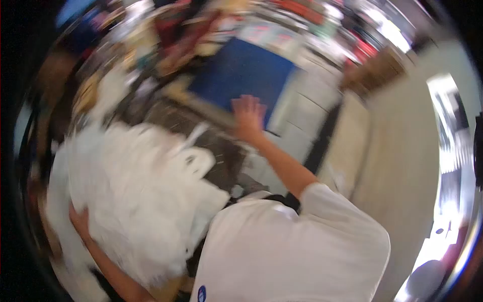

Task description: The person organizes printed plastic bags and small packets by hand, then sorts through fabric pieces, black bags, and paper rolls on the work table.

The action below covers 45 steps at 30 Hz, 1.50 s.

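Observation:
My right hand [248,117] is stretched out with its fingers spread, at the near edge of a flat dark blue panel [244,73]. Blur hides whether the palm presses on it. Down on the left, my left hand [79,221] lies against the outer side of a big heap of white, crumpled, bag-like material [133,194]. Its thumb and fingers look apart, though the fingertips are smeared. Loop-like cut-outs show along the heap's right edge.
Pale floor tiles [299,118] lie right of the blue panel. A cardboard box [375,73] stands at the upper right beside a light wall [407,151]. Blurred mixed goods crowd the top and left. A dark brown surface [193,128] lies between the heap and the panel.

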Each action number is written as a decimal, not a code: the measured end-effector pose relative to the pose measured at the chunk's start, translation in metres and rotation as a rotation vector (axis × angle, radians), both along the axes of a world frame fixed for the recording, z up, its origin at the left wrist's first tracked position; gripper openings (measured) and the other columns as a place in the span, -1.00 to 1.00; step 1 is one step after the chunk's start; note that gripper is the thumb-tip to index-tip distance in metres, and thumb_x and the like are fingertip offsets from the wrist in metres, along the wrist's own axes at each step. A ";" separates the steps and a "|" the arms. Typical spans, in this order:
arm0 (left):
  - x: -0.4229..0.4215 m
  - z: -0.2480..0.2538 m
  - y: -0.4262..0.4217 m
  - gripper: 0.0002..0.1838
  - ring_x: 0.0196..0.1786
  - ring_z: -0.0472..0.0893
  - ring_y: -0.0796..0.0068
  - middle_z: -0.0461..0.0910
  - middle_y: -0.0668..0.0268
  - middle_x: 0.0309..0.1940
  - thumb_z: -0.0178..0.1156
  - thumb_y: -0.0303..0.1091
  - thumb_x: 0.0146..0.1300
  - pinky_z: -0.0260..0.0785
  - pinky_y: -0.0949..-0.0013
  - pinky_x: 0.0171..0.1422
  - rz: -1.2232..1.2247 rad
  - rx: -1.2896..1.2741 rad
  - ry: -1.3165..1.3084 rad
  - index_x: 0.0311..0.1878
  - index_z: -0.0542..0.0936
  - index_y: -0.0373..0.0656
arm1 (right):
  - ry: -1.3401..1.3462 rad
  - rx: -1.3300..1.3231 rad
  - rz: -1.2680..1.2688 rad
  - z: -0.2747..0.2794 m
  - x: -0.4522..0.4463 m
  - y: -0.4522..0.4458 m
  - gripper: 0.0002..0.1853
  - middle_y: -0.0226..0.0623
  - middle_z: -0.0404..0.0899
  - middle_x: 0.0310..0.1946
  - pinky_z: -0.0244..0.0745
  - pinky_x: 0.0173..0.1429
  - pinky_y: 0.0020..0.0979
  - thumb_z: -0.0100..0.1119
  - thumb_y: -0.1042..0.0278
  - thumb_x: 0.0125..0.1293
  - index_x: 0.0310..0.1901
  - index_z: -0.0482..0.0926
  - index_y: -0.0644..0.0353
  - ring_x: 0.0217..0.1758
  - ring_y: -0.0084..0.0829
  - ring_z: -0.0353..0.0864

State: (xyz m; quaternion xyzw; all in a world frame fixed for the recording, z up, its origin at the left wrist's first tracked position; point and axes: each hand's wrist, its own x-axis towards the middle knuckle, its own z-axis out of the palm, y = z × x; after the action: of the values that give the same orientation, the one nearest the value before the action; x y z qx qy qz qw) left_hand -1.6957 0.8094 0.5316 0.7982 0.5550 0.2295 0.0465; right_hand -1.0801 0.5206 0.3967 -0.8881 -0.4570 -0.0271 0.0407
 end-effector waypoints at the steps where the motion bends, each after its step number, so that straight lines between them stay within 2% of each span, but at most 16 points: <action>1: 0.001 -0.046 0.023 -0.36 0.05 0.61 0.00 0.60 -0.07 0.03 0.33 -0.46 0.06 0.43 0.17 0.14 0.011 -0.056 0.206 0.26 0.42 -0.30 | -0.055 -0.006 -0.018 -0.003 0.003 -0.002 0.06 0.07 -0.03 0.44 -0.11 0.42 0.34 0.39 -0.19 -0.01 0.44 0.07 0.11 0.50 0.22 -0.08; 5: 0.134 -0.011 -0.056 -0.37 0.02 0.61 -0.07 0.58 -0.07 0.06 0.28 -0.18 0.16 0.45 0.05 0.06 0.185 -0.158 0.456 0.31 0.40 -0.06 | 0.029 0.068 -0.001 -0.024 0.008 -0.008 0.12 0.15 -0.17 0.50 -0.24 0.46 0.31 0.36 -0.18 0.02 0.50 -0.05 0.14 0.55 0.24 -0.25; 9: 0.126 -0.015 -0.034 -0.24 0.03 0.60 -0.11 0.59 -0.12 0.01 0.19 0.07 0.25 0.46 0.06 0.06 0.050 -0.172 0.557 0.45 0.22 0.02 | 0.051 0.146 0.009 -0.027 0.009 -0.013 0.11 0.14 -0.17 0.50 -0.27 0.47 0.32 0.34 -0.21 0.03 0.50 -0.03 0.12 0.55 0.24 -0.24; 11: 0.156 0.000 -0.070 -0.07 0.01 0.58 -0.24 0.46 -0.26 0.14 -0.04 0.35 0.29 0.45 0.01 0.08 0.039 -0.322 0.598 0.55 -0.11 0.05 | -0.014 0.151 0.028 -0.027 0.008 -0.017 0.10 0.13 -0.15 0.50 -0.29 0.47 0.32 0.35 -0.20 0.03 0.50 -0.01 0.09 0.55 0.23 -0.23; 15: 0.138 -0.043 -0.072 0.05 0.07 0.52 -0.38 0.19 -0.42 0.30 -0.24 0.53 0.23 0.41 -0.09 0.13 0.032 -0.202 0.848 0.55 -0.33 0.07 | -0.089 0.195 -0.035 -0.040 0.005 -0.010 0.11 0.11 -0.13 0.50 -0.30 0.47 0.32 0.36 -0.23 0.00 0.50 0.02 0.07 0.55 0.22 -0.23; 17: 0.111 -0.046 -0.045 0.09 0.20 0.40 -0.46 -0.08 -0.51 0.38 -0.34 0.62 0.16 0.35 -0.18 0.20 -0.094 -0.441 0.531 0.55 -0.34 0.10 | -0.068 0.174 -0.055 -0.037 0.004 -0.015 0.15 0.10 -0.14 0.51 -0.32 0.47 0.34 0.37 -0.27 -0.04 0.50 0.00 0.07 0.55 0.23 -0.25; 18: 0.108 -0.034 -0.044 0.15 0.54 -0.21 -0.24 -0.26 -0.11 0.53 -0.18 0.63 0.10 0.04 -0.18 0.46 0.032 -0.589 0.333 0.54 -0.40 0.17 | -0.018 0.144 -0.039 -0.029 0.003 -0.015 0.16 0.10 -0.15 0.51 -0.33 0.46 0.35 0.37 -0.29 -0.06 0.50 0.01 0.06 0.55 0.23 -0.25; 24: 0.158 -0.016 -0.082 0.19 0.48 0.01 -0.35 0.03 -0.30 0.43 -0.09 0.60 0.08 0.10 -0.13 0.43 0.156 -0.511 1.012 0.53 -0.46 0.19 | 0.059 0.161 0.005 -0.034 0.012 -0.019 0.14 0.04 -0.14 0.52 -0.33 0.48 0.32 0.36 -0.33 -0.08 0.49 0.05 0.00 0.56 0.19 -0.25; 28: 0.148 -0.033 -0.081 0.25 0.40 0.15 -0.43 0.13 -0.52 0.30 0.14 0.49 0.05 0.19 -0.10 0.39 0.106 -0.447 0.786 0.54 -0.43 0.19 | 0.135 0.342 0.145 -0.054 0.013 -0.046 0.10 -0.09 -0.11 0.53 -0.31 0.56 0.11 0.44 -0.18 -0.10 0.48 0.09 -0.04 0.59 0.02 -0.22; 33: 0.162 -0.022 -0.095 0.25 0.42 0.16 -0.31 -0.01 -0.45 0.38 0.29 0.27 0.08 0.23 -0.05 0.38 0.129 -0.495 0.772 0.54 -0.40 0.07 | 0.168 0.238 0.158 -0.033 -0.004 -0.075 0.04 -0.13 -0.12 0.53 -0.27 0.57 0.09 0.50 0.06 -0.09 0.46 0.14 -0.09 0.59 -0.04 -0.21; 34: 0.161 -0.013 -0.097 0.38 0.48 0.07 -0.25 0.04 -0.33 0.41 0.48 0.06 -0.08 0.16 0.04 0.46 0.023 -0.539 0.619 0.53 -0.41 0.04 | 0.167 0.308 0.142 -0.034 -0.005 -0.076 0.04 -0.13 -0.08 0.51 -0.25 0.56 0.11 0.50 0.11 -0.10 0.46 0.14 -0.10 0.59 -0.03 -0.18; 38: 0.166 -0.019 -0.117 0.48 0.54 -0.06 -0.13 0.08 -0.17 0.44 0.57 0.08 -0.26 0.08 -0.14 0.49 0.104 -0.411 0.716 0.54 -0.37 0.05 | 0.023 0.297 0.107 -0.050 -0.008 -0.055 0.00 -0.17 0.06 0.45 -0.12 0.51 0.15 0.52 0.26 -0.15 0.41 0.22 -0.12 0.55 0.02 -0.08; 39: 0.148 -0.032 -0.106 0.44 0.53 -0.02 -0.12 0.12 -0.17 0.43 0.56 0.00 -0.23 0.14 -0.07 0.47 0.011 -0.368 0.654 0.54 -0.34 0.03 | 0.177 0.285 0.106 -0.014 -0.016 -0.058 -0.04 -0.17 0.11 0.43 0.00 0.46 0.13 0.51 0.32 -0.18 0.37 0.29 -0.08 0.51 -0.01 0.04; 41: 0.145 -0.015 -0.104 0.24 0.15 0.52 -0.14 0.51 -0.15 0.08 0.51 -0.14 -0.17 0.45 0.04 0.18 0.035 -0.291 0.599 0.52 -0.09 -0.06 | 0.098 0.328 0.203 -0.032 -0.001 -0.052 -0.15 -0.14 0.23 0.36 0.17 0.31 0.10 0.48 0.10 -0.06 0.33 0.34 -0.09 0.39 0.02 0.19; 43: 0.159 0.023 -0.117 -0.13 -0.08 0.61 -0.11 0.63 -0.08 -0.24 0.38 -0.22 -0.09 0.49 -0.02 0.02 0.090 -0.236 0.568 0.35 0.26 -0.08 | 0.118 0.280 0.209 -0.021 0.006 -0.056 -0.16 -0.14 0.23 0.36 0.18 0.30 0.07 0.46 0.02 -0.04 0.34 0.33 -0.11 0.36 0.01 0.21; 45: 0.139 0.042 -0.115 -0.28 -0.12 0.62 -0.10 0.64 -0.04 -0.26 0.32 -0.27 -0.09 0.49 0.00 0.01 0.123 -0.189 0.559 0.24 0.39 -0.12 | 0.126 0.238 0.236 -0.019 0.011 -0.056 -0.15 -0.15 0.21 0.37 0.18 0.29 0.07 0.44 -0.02 -0.02 0.35 0.32 -0.12 0.35 0.00 0.22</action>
State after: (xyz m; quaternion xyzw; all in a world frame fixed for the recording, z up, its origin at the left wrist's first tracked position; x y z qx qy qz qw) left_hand -1.5565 0.6947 0.5737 0.7874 0.6126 -0.0493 -0.0478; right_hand -1.0696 0.4650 0.3782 -0.8171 -0.5484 -0.0203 0.1767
